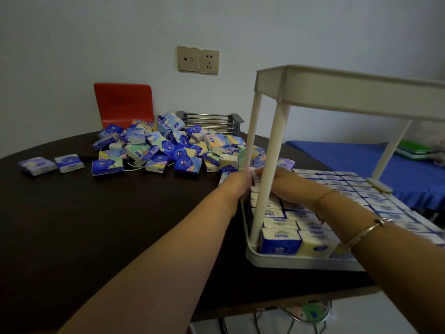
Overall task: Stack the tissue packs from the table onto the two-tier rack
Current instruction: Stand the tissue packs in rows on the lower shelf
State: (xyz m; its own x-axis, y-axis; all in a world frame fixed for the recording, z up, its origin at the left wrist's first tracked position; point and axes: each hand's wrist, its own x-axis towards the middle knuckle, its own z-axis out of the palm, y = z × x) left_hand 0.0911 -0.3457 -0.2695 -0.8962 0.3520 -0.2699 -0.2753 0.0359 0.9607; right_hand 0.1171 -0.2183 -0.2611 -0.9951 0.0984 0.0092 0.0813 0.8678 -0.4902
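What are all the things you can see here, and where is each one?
Dark round table: one, black-brown, underneath everything.
Loose blue-and-pastel tissue packs: many, a pile at the table's far side.
White plastic two-tier rack: one, at the table's right edge.
Racked white-and-blue tissue packs: many, in rows on the bottom tier.
Red plastic chair: one, behind the table.
Metal wire rack: one, grey, behind the pile.
Beige wall sockets: two, side by side.
Blue cloth: one, right.
Left hand: at the rack's far corner.
Right hand: on the racked packs.

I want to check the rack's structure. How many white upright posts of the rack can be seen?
3. Two posts stand close together at the rack's near-left corner, in front of the hands; one is at the far right. Others may be out of frame.
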